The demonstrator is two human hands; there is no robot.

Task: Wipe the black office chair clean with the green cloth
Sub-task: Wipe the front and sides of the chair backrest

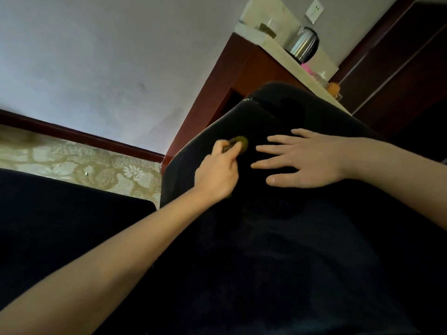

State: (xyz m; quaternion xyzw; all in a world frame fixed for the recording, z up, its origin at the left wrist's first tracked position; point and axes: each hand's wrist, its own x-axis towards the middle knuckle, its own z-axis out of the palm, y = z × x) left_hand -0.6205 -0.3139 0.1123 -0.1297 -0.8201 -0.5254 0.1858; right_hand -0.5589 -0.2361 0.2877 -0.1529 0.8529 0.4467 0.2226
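The left hand (217,172) grips the green cloth (242,142), its fingers (231,151) curled round a small bunched wad pressed to the black chair (266,112). The cloth lies near the middle of the view, at 9 o'clock from the right hand (307,160). That hand lies flat on the chair with fingers spread, seemingly steadying it. The cloth looks soft and light, so it is best held bunched in the palm. The chair probably swivels or rolls, so bracing it helps. A kettle (303,44) stands on the table (273,53) at 1 o'clock.
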